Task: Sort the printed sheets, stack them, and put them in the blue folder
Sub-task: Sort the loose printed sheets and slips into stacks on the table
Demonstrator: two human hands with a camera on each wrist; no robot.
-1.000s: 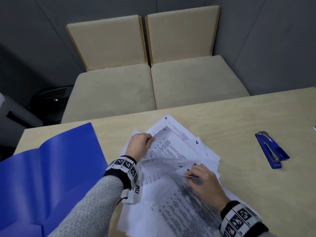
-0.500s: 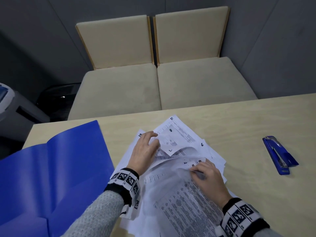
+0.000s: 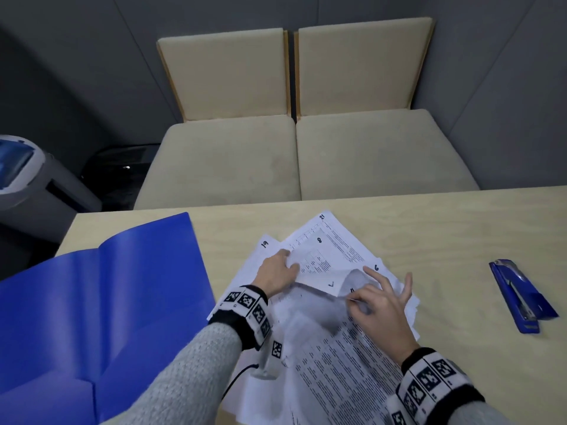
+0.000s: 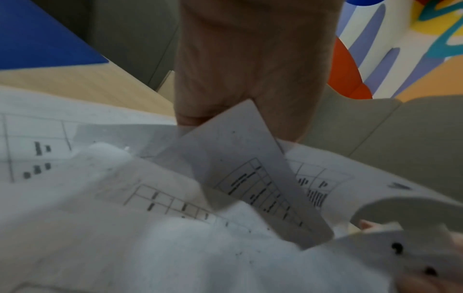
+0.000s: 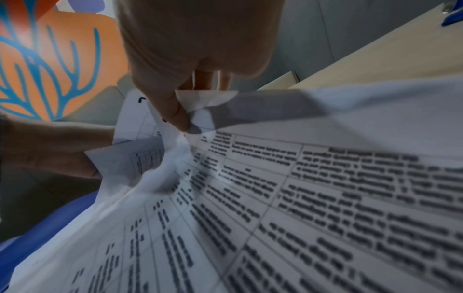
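Leafing through loose printed sheets (image 3: pixel 334 256) just right of the open blue folder (image 3: pixel 101 305), the left hand (image 3: pixel 277 276) pinches one raised page while the right hand (image 3: pixel 379 311) nips a curled corner, apparently checking handwritten page numbers.

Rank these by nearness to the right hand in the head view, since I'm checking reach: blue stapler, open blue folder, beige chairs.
1. Blue stapler, on the table right of the right hand.
2. Open blue folder, left, past the printed sheets.
3. Beige chairs, beyond the table's far edge.
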